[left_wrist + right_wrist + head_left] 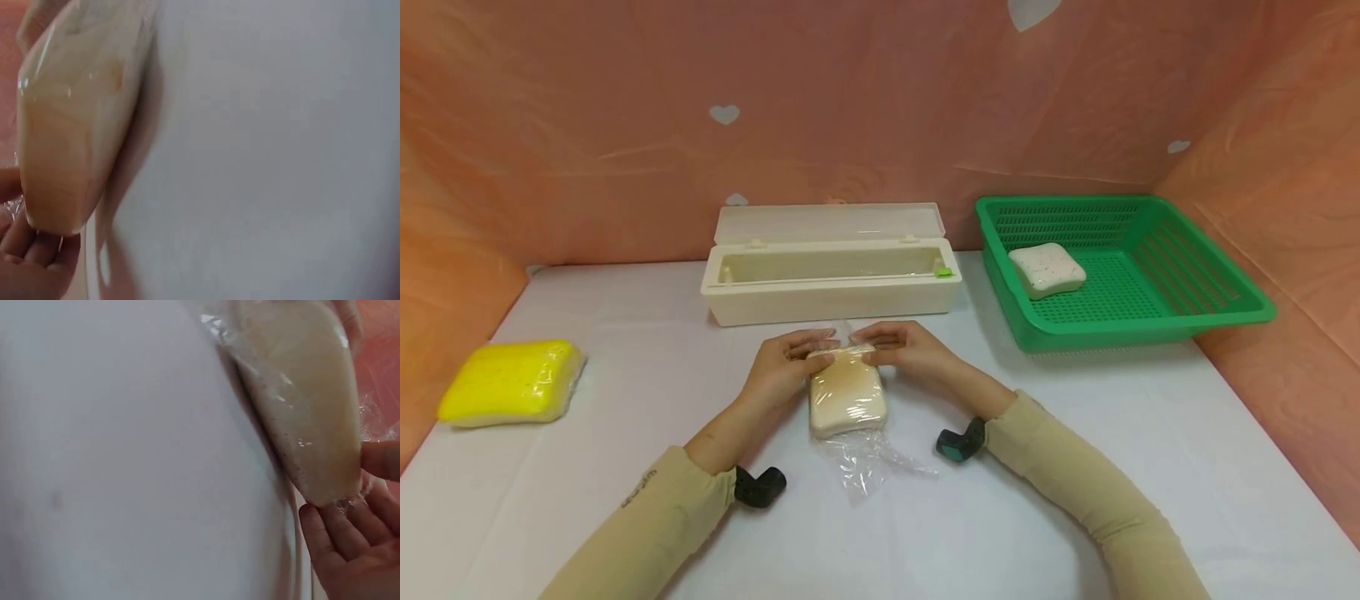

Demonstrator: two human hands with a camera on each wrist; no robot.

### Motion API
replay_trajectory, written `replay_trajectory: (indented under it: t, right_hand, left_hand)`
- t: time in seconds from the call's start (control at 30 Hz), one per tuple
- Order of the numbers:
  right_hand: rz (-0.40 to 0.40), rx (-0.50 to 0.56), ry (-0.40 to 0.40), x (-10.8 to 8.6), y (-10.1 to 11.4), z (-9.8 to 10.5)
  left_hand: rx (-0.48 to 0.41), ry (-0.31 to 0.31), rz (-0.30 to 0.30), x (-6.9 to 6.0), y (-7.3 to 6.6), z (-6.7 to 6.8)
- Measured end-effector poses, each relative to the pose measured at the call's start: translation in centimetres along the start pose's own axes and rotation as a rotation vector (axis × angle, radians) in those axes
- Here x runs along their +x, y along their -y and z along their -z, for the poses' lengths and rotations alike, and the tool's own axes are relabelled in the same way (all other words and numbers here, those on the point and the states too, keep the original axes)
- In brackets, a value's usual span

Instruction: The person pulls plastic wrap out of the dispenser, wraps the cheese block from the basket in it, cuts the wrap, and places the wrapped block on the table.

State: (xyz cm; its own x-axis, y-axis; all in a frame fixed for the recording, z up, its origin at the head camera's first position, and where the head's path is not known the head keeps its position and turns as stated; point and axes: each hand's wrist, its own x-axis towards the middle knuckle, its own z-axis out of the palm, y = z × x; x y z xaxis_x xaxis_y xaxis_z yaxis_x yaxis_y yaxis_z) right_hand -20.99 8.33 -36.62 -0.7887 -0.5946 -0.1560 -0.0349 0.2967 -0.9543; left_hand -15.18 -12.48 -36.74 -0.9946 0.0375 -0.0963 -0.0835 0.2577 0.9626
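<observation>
A cream-and-tan block shaped like a slice of toast [847, 392] is wrapped in clear plastic film [859, 467], whose loose end trails toward the near side. My left hand [782, 362] grips its far left corner, thumb on the top face. My right hand [913, 350] holds the far right corner in the same way. Film bunches between the two hands at the far edge. In the left wrist view, the block [62, 137] is tilted, with fingers at its far end. The right wrist view shows the block [306, 406] between thumb and fingers under film.
Behind the hands stands a white film dispenser box [831, 304], lid raised, with a green slider [943, 272]. A green basket [1138, 329] at the back right holds a white speckled block [1047, 269]. At the left lies a yellow wrapped block [508, 379]. Pink cloth [850, 100] hangs behind.
</observation>
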Motion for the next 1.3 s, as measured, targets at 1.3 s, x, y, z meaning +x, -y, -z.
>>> replay_trajectory:
  t: [1.3]
  right_hand:
    - [0.462, -0.824, 0.268, -3.8, 0.8, 1.3]
  left_hand:
    - [0.801, 0.365, -0.422, -5.1, -0.8, 0.4]
